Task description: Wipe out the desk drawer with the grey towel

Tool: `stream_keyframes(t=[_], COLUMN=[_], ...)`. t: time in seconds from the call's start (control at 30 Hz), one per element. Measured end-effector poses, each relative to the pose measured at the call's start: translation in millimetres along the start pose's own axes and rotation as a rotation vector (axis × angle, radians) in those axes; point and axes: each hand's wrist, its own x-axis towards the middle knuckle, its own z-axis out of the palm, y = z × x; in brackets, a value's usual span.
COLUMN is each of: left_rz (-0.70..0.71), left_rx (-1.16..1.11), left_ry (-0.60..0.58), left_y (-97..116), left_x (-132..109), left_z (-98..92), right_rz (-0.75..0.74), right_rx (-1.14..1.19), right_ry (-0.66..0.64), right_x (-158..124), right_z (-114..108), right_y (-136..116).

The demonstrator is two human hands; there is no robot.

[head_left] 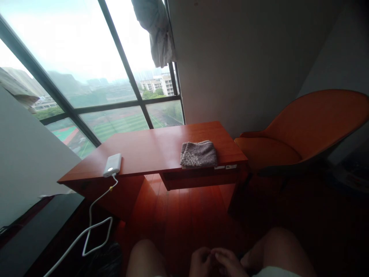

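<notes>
My left hand (200,261) and my right hand (229,262) are close together at the bottom of the head view, between my knees. Both have curled fingers, and their fingertips meet or nearly meet. Whatever may be inside them is hidden in the dim light. Beyond them, a folded grey-brown towel (198,154) with a pale pattern lies at the near edge of a reddish wooden desk (150,148). Farther left on that edge rests a white power bank (112,164), with a white cable (90,215) plugged into it. Neither hand touches these things.
An orange chair (317,123) stands right of the desk. Large windows (115,57) are behind it, with a bunched curtain (158,34). The cable hangs down past a dark surface (43,234) at lower left. Below the desktop is a shallow drawer (198,179).
</notes>
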Motion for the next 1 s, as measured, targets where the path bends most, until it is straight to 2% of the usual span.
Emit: stream_keyframes(t=[0.27, 0.6, 0.8, 1.0], left_rz=[0.019, -0.091, -0.021, -0.028], left_rx=[0.004, -0.022, -0.082, -0.059], left_ry=[-0.024, 0.010, -0.026, -0.026], left_y=[6.6, 2.8, 9.0, 10.5], left_x=[-3.0, -4.1, -5.7, -5.5], left_z=[0.3, -0.4, 1.5, 1.8], right_rz=[-0.007, -0.013, -0.015, -0.014], right_rx=[0.028, 0.015, 0.006, 0.018], right_ry=[0.039, 0.032, 0.043, 0.014], right_x=[1.4, -2.7, 2.0, 2.4], right_z=[-1.1, 0.6, -1.6, -1.6], right_y=[3.5, -1.6, 2.0, 2.4])
